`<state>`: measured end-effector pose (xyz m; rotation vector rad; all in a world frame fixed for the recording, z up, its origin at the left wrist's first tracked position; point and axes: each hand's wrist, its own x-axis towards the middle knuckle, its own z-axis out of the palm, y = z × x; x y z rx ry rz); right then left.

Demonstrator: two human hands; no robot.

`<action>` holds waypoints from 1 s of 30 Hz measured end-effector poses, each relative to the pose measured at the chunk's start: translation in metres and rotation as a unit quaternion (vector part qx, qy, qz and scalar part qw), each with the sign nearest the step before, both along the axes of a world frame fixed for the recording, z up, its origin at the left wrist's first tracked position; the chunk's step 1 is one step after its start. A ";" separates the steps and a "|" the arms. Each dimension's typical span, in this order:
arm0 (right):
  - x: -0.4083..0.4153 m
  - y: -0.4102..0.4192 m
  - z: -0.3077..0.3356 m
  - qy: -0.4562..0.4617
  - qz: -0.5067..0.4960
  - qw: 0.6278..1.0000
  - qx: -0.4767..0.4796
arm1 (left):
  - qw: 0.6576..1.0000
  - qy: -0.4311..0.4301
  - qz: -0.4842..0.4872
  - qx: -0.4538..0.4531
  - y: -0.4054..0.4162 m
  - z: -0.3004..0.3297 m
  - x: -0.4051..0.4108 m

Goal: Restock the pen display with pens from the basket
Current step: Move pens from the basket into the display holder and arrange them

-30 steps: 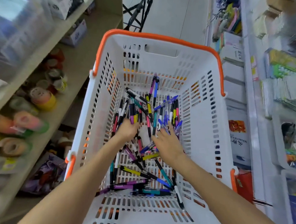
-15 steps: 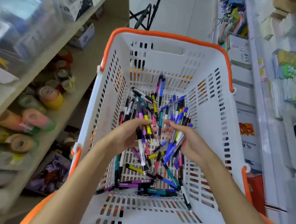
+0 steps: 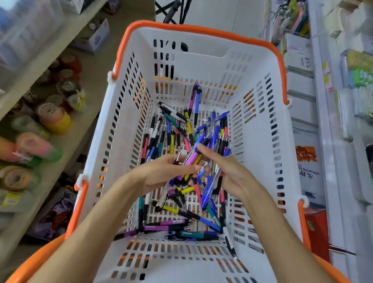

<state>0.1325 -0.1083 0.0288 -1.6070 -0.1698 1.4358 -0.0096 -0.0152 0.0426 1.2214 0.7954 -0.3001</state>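
The pens (image 3: 193, 161) we hold are a loose, crossed bundle, raised just above the rest lying in the basket (image 3: 265, 145). Our left hand (image 3: 160, 174) and right hand (image 3: 231, 174) curl around it from both sides. Light, stiff and slick, they look best gathered mid-barrel.

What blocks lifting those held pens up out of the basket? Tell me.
Nothing visible. The left hand and right hand grip bunches of pens above the loose pile, and the basket is open on top. The display is out of view.
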 end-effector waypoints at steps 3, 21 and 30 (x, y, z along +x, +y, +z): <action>-0.004 0.000 -0.003 -0.041 -0.008 0.999 0.003 | 0.999 0.011 -0.031 0.013 0.000 0.000 0.003; 0.004 0.001 0.014 0.034 -0.005 0.999 0.029 | 0.976 0.065 0.197 0.064 0.014 -0.004 0.003; 0.005 0.002 0.009 0.029 -0.024 0.998 0.044 | 0.945 -0.074 0.256 -0.192 0.018 0.005 0.000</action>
